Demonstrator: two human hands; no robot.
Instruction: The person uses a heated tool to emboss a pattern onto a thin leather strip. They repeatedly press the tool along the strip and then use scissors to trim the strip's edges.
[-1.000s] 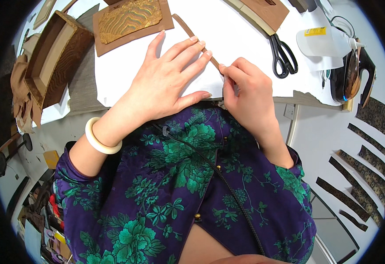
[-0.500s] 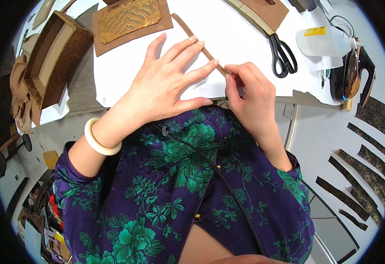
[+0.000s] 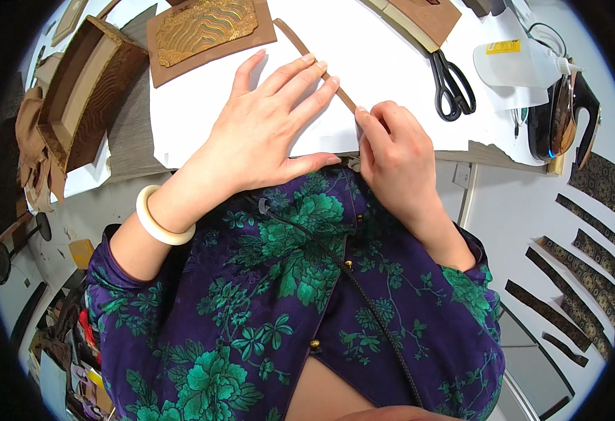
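Note:
A narrow brown strip [image 3: 342,94], perhaps leather, runs slantwise over a sheet of white paper [image 3: 385,67] on the table. My left hand [image 3: 262,123] lies with fingers spread, and its middle fingertips press along the strip. A pale bangle [image 3: 151,219] circles that wrist. At the strip's near end, my right hand [image 3: 400,158] is closed, thumb and index finger pinching it. The curled fingers hide the tip of the strip. Beyond my left hand rests a brown panel [image 3: 160,70] bearing a gold wavy-patterned piece [image 3: 206,31].
Black-handled scissors [image 3: 451,88] lie to the right, below a brown board [image 3: 427,21]. Past them stand a translucent squeeze bottle [image 3: 514,63] and a dark glossy device [image 3: 564,116]. On the left sits an open wooden box [image 3: 86,95]. Dark patterned strips [image 3: 546,316] hang at far right.
My right hand has shifted slightly left and its fingers have curled in more. A left finger that lay lower on the strip has drawn back up toward the others.

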